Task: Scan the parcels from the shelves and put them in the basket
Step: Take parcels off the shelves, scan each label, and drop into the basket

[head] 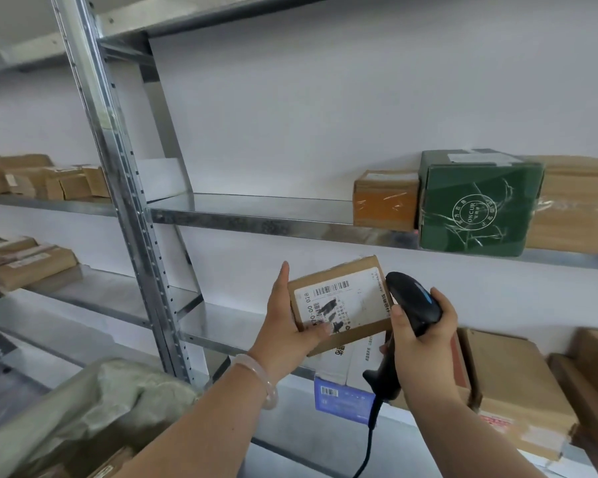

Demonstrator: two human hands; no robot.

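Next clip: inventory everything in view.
held parcel: one, brown, white label, centre
scanner: one, black, beside held parcel
green box: one, green, middle shelf right
taped box: one, orange-brown, beside green box
large carton: one, brown, right of green box
lower parcels: several, brown, lower shelf right
white parcel: one, white, below held parcel
left parcels: many, brown, left shelves
shelving: grey, along wall
sack: one, grey, bottom left
bracelet: one, pale, left wrist
left hand: grips held parcel
right hand: grips scanner
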